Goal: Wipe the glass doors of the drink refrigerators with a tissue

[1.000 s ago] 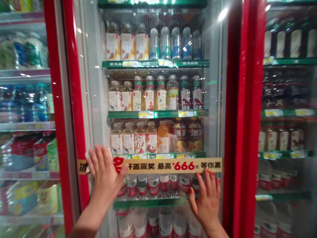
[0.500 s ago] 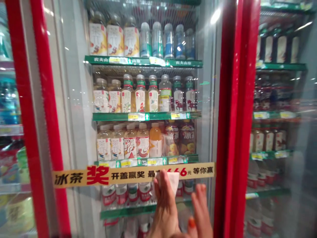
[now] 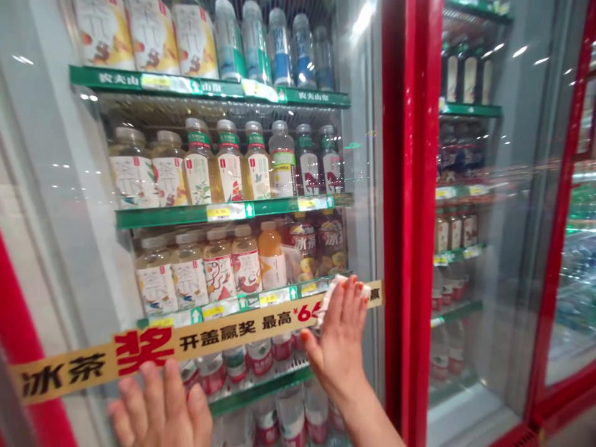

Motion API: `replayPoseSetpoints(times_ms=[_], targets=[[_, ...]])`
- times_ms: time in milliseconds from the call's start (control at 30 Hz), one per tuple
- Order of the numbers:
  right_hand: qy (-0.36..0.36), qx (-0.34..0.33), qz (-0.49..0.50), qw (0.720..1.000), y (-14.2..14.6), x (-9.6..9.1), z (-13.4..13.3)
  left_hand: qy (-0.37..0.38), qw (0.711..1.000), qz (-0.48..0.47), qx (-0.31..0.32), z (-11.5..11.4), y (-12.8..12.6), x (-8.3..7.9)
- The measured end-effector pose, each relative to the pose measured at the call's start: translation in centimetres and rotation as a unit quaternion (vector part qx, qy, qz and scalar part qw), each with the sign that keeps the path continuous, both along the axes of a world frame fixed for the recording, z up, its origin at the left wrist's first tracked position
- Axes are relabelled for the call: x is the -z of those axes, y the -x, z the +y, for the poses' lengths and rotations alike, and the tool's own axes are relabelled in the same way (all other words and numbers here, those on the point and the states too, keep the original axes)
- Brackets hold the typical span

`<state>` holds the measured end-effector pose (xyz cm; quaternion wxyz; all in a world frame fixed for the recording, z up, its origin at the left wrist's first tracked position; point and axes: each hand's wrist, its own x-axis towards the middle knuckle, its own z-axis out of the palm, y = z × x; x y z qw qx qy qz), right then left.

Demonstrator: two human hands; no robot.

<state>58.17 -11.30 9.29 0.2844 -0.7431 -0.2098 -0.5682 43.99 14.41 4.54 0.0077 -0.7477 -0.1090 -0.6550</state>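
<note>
My right hand lies with its fingers outstretched over a white tissue, pressing it to the glass door. Part of the tissue sticks out past the fingertips; the rest is hidden under them. Beneath it runs a yellow banner strip with black and red characters, partly covered by that hand. At the lower left, my left hand is raised in front of the glass, fingers apart and holding nothing. Its fingertips overlap the lower edge of the strip; whether they touch the glass I cannot tell.
Behind the glass, bottled drinks stand in rows on shelves with green edges. A red door frame rises on the right, with another drinks cooler beyond it. More red frame shows at lower left.
The tissue, earlier at my left hand, is now under my right hand, farther right on the strip. My left hand has moved to the lower left. The view has shifted right and closer.
</note>
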Motion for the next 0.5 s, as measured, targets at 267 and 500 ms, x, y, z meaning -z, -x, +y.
replayPoseSetpoints(times_ms=[267, 500], targets=[[0.126, 0.020, -0.012, 0.992, -0.6, 7.4, -4.2, 0.008, 1.000, 0.000, 0.000, -1.1, -0.4, 0.6], [0.030, -0.013, 0.032, 0.999, -0.8, -0.2, -3.5, -0.012, 1.000, -0.013, 0.022, 0.4, -0.8, 1.3]])
